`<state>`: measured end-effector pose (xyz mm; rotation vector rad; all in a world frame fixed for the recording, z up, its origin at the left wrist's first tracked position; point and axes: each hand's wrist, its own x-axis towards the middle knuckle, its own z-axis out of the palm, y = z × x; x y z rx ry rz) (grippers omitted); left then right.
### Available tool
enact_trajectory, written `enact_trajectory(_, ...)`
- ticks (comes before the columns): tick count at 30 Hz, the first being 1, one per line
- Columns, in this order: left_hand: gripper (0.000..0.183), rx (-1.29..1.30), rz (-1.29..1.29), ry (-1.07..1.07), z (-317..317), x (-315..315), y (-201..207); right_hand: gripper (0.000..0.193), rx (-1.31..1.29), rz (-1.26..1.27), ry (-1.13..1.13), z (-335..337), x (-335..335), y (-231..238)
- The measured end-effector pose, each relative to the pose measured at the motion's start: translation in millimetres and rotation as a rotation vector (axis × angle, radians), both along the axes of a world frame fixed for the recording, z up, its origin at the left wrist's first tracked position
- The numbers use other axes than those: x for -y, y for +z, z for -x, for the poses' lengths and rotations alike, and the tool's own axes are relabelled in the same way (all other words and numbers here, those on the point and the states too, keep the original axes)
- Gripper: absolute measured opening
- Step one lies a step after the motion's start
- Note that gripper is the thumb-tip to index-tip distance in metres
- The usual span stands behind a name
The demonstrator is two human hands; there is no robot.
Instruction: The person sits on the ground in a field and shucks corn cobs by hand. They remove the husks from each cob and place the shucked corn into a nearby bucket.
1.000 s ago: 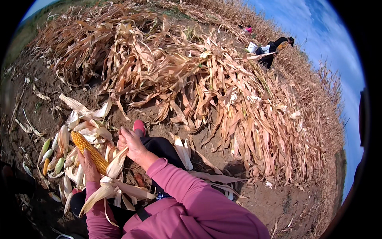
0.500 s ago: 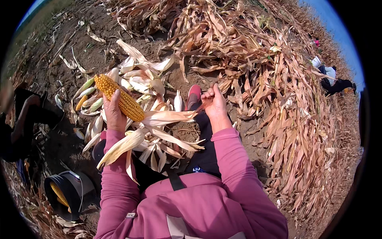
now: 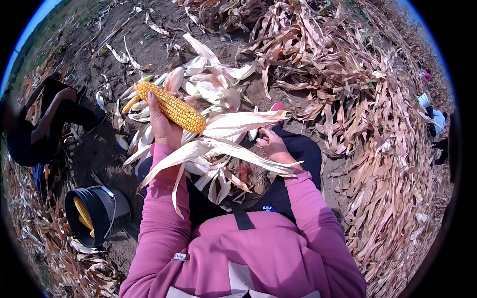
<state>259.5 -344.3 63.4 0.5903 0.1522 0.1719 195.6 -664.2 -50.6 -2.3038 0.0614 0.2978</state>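
A yellow ear of corn (image 3: 176,108) lies slantwise in my left hand (image 3: 165,124), the thumb along its side and the fingers hidden beneath. From its base, peeled-back pale husks (image 3: 238,125) hang toward my right and down over my left forearm. My right hand (image 3: 275,145) is beside the husk tips, its fingers loosely apart with nothing seen in them; a husk strip crosses its wrist. A small tuft of reddish corn silk (image 3: 243,172) shows between my legs. Under the ear, a heap of stripped husks (image 3: 211,87) covers the soil.
At lower left, a tipped bucket (image 3: 121,211) has corn ears (image 3: 83,213) inside. Another person (image 3: 49,114) sits at the far left. Dry corn stalks (image 3: 318,64) form a long pile ahead and to the right. Someone else (image 3: 438,121) is at the far right edge.
My right hand has dropped toward my lap and its fingers have opened, letting go of the reddish silk. My left hand still holds the ear. The whole view has shifted somewhat.
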Motion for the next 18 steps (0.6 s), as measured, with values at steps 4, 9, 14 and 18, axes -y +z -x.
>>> enact_trajectory(4,0.050,-0.082,0.077,-0.048,-7.3,-1.2,-22.4,0.049,-0.162,-0.836,0.047,-2.2,-31.9,75.5)
enact_trajectory(9,0.047,-0.201,0.095,-0.148,-6.9,18.7,-34.3,0.067,-0.152,-0.991,0.356,0.3,-75.7,145.5)
enact_trajectory(14,0.044,-0.209,0.105,-0.265,-19.4,43.1,-72.0,0.040,0.278,-0.750,0.256,-20.8,-102.0,95.4)
enact_trajectory(18,0.036,-0.313,0.068,-0.412,-10.8,59.4,-89.9,0.026,0.594,-0.330,0.533,-16.6,-123.9,137.6)
